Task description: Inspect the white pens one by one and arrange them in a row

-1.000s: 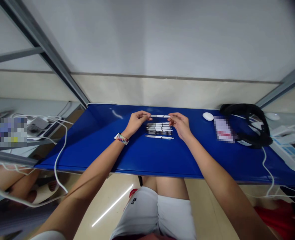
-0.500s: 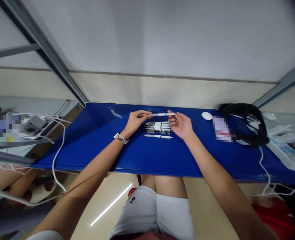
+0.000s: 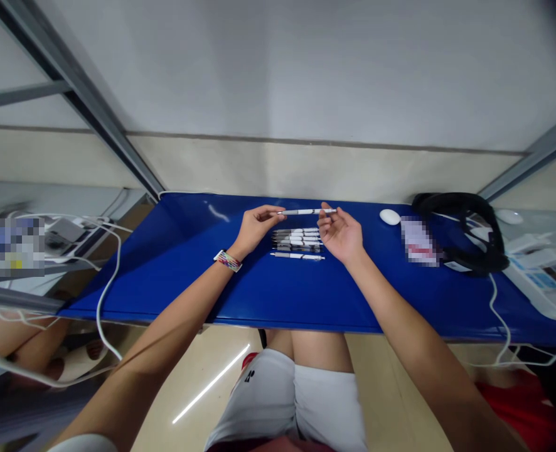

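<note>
A white pen with a grey grip (image 3: 306,212) is held level above the blue table, spanning both hands. My left hand (image 3: 255,227) pinches its tip end between thumb and fingers. At the other end, the fingers of my right hand (image 3: 341,233) close on the pen, palm turned up. Just below lies a row of several similar pens (image 3: 297,238), side by side and close together; my right fingers partly cover their right ends. A single pen (image 3: 297,256) rests a little nearer to me, apart from that row.
On the blue tabletop (image 3: 174,270), to the right, are a white oval object (image 3: 390,217), a blurred-out packet (image 3: 419,242) and a black headband-like device (image 3: 489,251). White cables (image 3: 111,295) hang at both sides. Metal posts (image 3: 113,138) frame the table. Another person's legs (image 3: 14,339) show at left.
The held pen has risen slightly, its right end tilting a little upward. My right fingers have shifted a bit along it. The pens on the table stay put.
</note>
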`<action>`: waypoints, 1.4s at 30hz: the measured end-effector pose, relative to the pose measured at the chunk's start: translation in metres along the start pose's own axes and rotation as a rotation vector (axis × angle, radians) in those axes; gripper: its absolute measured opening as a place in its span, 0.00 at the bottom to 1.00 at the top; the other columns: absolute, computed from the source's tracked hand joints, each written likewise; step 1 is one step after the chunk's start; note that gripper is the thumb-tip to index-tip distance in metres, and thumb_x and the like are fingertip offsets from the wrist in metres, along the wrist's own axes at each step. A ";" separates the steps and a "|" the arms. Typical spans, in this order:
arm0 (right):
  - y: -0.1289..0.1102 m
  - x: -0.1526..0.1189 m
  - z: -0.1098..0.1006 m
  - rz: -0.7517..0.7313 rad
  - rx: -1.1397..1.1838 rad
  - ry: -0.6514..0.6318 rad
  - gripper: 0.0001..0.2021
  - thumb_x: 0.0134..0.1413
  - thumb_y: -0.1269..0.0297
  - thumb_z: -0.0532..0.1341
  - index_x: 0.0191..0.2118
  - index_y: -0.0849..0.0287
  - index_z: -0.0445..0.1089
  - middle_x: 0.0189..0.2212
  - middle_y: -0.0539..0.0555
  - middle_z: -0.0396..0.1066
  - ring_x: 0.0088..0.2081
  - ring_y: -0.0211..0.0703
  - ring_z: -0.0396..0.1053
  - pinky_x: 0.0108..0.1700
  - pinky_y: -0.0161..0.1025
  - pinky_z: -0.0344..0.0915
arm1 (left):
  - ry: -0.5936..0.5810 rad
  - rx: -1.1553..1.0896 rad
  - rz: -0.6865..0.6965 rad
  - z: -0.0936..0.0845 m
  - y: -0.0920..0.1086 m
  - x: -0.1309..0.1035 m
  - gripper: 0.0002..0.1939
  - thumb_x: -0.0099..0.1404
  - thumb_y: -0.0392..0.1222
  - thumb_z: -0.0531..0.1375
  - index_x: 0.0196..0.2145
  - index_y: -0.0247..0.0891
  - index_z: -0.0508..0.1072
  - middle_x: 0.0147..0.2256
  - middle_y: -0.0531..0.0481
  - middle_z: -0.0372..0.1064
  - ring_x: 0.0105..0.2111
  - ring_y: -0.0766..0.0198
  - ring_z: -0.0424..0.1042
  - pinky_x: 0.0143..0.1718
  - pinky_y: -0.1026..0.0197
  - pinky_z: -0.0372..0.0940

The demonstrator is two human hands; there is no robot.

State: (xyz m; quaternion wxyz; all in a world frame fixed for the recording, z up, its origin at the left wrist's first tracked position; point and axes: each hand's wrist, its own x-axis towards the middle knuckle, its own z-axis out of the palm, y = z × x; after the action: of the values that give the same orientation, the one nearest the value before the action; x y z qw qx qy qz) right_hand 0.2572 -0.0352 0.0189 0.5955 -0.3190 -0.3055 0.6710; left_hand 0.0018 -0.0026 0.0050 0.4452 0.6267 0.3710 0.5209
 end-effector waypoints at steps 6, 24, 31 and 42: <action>0.005 0.002 0.003 0.010 0.069 -0.001 0.09 0.57 0.61 0.67 0.43 0.55 0.76 0.34 0.52 0.74 0.31 0.38 0.68 0.35 0.36 0.73 | 0.049 0.016 0.029 0.000 0.001 0.000 0.16 0.63 0.49 0.74 0.45 0.38 0.85 0.45 0.43 0.84 0.45 0.55 0.81 0.53 0.50 0.73; 0.008 -0.001 0.004 -0.065 0.055 0.016 0.10 0.54 0.60 0.66 0.42 0.54 0.75 0.31 0.52 0.72 0.32 0.39 0.68 0.37 0.38 0.73 | 0.054 0.004 0.021 0.003 0.003 -0.001 0.15 0.63 0.49 0.74 0.44 0.39 0.85 0.44 0.43 0.84 0.45 0.55 0.81 0.54 0.49 0.73; 0.007 -0.003 0.001 -0.094 0.016 0.004 0.12 0.54 0.57 0.66 0.43 0.54 0.75 0.31 0.53 0.72 0.33 0.42 0.69 0.38 0.41 0.74 | 0.059 0.026 0.008 0.004 0.003 -0.002 0.16 0.62 0.50 0.74 0.44 0.39 0.85 0.43 0.43 0.84 0.44 0.54 0.81 0.51 0.49 0.74; -0.003 -0.008 0.012 0.112 0.412 0.011 0.12 0.52 0.71 0.64 0.44 0.62 0.75 0.30 0.53 0.74 0.28 0.33 0.70 0.31 0.26 0.73 | 0.075 -0.019 0.009 0.002 0.003 0.000 0.16 0.61 0.49 0.75 0.44 0.39 0.86 0.43 0.43 0.84 0.43 0.56 0.81 0.50 0.53 0.73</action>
State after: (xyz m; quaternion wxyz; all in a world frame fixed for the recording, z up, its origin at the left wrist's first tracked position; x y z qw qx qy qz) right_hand 0.2504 -0.0429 0.0290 0.6117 -0.2106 -0.1404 0.7495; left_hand 0.0038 -0.0042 0.0076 0.4346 0.6039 0.3798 0.5497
